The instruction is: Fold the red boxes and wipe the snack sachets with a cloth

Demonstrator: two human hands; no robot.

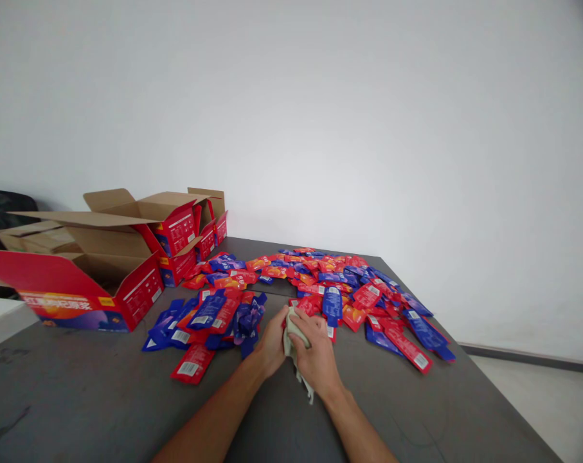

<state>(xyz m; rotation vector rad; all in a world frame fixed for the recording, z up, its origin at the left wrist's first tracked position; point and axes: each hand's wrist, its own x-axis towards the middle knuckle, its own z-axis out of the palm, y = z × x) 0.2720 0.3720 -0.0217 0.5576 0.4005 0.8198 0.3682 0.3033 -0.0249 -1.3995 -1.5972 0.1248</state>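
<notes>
Near the middle of the table, my left hand [272, 344] and my right hand [316, 352] are pressed together. Bunched in my right hand is a pale grey-green cloth [290, 341], its ragged end hanging toward the table. My left hand is closed around a red packet [284, 323], of which only a sliver shows beside the cloth; the rest is hidden by the fingers. Just beyond my hands lies a heap of red and blue packets [332, 303]. To the left is a smaller pile of similar flat packets [209, 315].
Open red cardboard boxes [139, 292] with raised brown flaps stand on the left of the dark grey table [103, 392]. Behind the table is a white wall [349, 128]. The table's right edge runs down beside a pale floor [542, 392]. A black chair [6, 202] shows at far left.
</notes>
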